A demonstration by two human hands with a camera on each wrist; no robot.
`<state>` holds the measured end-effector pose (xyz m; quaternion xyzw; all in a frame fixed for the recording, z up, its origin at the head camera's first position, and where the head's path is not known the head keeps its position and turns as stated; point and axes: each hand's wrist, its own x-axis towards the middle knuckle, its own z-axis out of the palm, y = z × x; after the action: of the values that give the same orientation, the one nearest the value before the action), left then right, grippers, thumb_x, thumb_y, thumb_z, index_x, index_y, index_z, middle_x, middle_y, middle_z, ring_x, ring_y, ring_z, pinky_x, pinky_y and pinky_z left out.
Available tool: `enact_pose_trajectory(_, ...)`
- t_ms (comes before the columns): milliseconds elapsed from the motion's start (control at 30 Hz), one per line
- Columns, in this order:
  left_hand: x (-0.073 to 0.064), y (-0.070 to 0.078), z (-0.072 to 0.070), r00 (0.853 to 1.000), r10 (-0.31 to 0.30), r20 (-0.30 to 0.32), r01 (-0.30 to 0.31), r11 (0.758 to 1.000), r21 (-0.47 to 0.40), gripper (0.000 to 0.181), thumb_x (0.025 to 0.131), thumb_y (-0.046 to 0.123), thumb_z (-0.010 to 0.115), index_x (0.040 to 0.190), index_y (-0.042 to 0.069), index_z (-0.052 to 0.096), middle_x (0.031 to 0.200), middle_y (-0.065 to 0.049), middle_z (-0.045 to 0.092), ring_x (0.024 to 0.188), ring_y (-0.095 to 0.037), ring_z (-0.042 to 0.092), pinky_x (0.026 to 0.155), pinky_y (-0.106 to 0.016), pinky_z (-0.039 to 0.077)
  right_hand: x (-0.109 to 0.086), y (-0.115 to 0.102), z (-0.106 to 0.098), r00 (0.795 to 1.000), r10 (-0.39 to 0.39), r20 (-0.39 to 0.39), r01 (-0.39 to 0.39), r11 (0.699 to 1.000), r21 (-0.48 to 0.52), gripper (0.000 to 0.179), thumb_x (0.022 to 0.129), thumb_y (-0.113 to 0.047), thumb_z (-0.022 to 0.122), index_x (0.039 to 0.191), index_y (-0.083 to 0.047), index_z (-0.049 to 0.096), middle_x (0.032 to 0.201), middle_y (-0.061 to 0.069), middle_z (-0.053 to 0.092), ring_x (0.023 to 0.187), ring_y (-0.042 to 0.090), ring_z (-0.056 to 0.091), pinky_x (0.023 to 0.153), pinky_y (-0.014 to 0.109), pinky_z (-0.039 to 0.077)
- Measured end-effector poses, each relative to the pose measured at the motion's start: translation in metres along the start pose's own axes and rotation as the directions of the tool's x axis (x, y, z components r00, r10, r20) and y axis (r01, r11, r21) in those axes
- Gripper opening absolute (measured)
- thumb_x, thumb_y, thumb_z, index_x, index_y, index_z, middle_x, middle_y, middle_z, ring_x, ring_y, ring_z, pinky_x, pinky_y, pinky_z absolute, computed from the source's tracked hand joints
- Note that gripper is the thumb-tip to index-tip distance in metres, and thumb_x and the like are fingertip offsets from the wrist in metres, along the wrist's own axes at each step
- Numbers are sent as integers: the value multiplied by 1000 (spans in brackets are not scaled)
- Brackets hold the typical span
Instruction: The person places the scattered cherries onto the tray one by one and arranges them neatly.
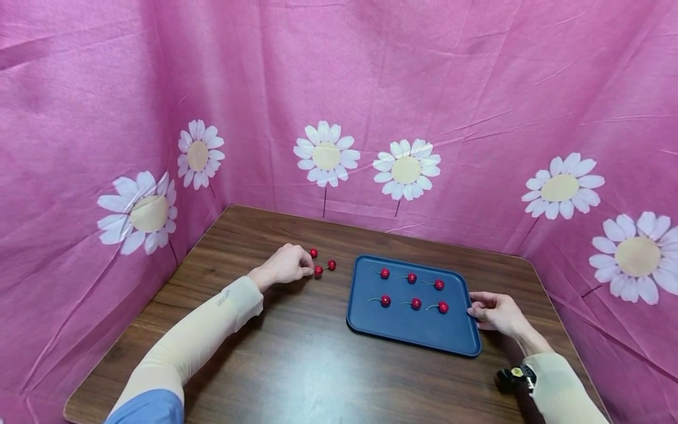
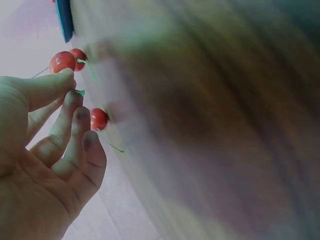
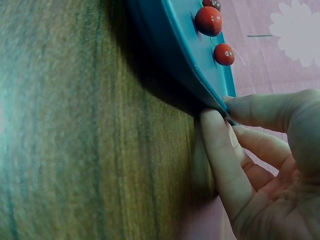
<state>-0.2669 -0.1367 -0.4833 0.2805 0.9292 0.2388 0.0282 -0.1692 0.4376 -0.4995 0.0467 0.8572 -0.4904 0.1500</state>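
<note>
While the left hand (image 1: 286, 263) pinches by its stem one glossy red round cherry with a thin green stem (image 1: 318, 271), the right hand (image 1: 497, 313) grips a dark blue rectangular tray with rounded corners and a raised rim (image 1: 413, 337).

Hands, two. Left: thumb and index finger closed together at the stem, remaining fingers bent loosely. Right: thumb over the tray's right rim, index finger against its outer side.

Loose cherries, two, both near the left hand: one red cherry (image 1: 332, 265) just to the right of the pinched fruit, one farther red cherry (image 1: 313, 252) beyond it. Both lie on the table, left of the tray.

Cherries on the tray, six, in two rows of three: far row (image 1: 412, 278), near row (image 1: 416, 304); stems directed leftward.

Support: brown wood-grain table (image 1: 296, 377), the tray standing on its right half.

Worn items: cream sleeves (image 1: 203, 327) on both forearms; blue fabric (image 1: 150, 407) at the left arm; black device (image 1: 511, 377) at the right wrist.

Surround: pink cloth (image 1: 328, 65) printed with white, yellow-centred daisies (image 1: 326, 155).
</note>
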Motion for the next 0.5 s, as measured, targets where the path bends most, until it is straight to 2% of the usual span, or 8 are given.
enact_pose_trajectory(233,6,15,-3,999,41,-15,-41,999,4,9,99,20,81,94,19,88,87,10,81,77,-7,62,79,-33,56,1,1,1,1000,2,-5,-2,1000,-14,62,108,-1,69,158,21,41,101,-5,75,87,0,73,78,32,70)
enact_pose_trajectory(500,12,40,-4,995,99,1,-98,994,-51,10,101,17,79,100,14,89,87,6,80,74,-9,57,72,-27,50,-1,-1,1,1000,-3,-7,3,1000,-7,62,107,-1,70,158,22,41,100,-6,75,87,0,73,77,31,70)
